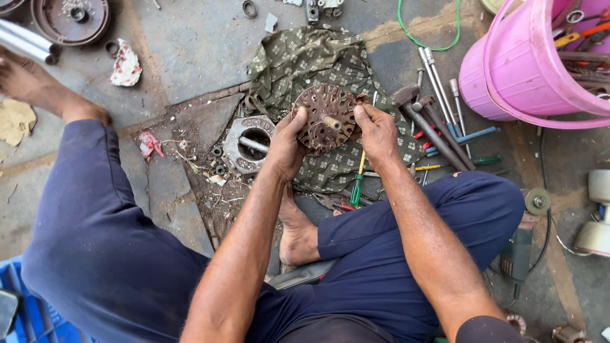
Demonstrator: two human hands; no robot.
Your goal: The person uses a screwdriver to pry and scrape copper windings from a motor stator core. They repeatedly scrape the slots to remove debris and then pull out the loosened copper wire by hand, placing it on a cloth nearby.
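A pink bucket (521,70) of tools is cut off at the upper right; a patterned green cloth (305,57) covers the floor (190,44), with hammers (426,121) and a metal housing (249,143) beside it. The rusty perforated disc (327,115) is gripped over the cloth between left hand (287,143) and right hand (376,130), fingers closed on its edges; its underside is hidden.

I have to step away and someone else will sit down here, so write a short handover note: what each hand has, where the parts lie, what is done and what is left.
Left hand and right hand both grip the rusty perforated round motor part by its rim, held above the patterned cloth.
The grey metal housing lies on the floor beside the left hand, apart from the held part.
Hammers and screwdrivers lie by the right hand; the pink bucket holds more tools.
Done: the two parts are apart. Left: cannot tell from this view.
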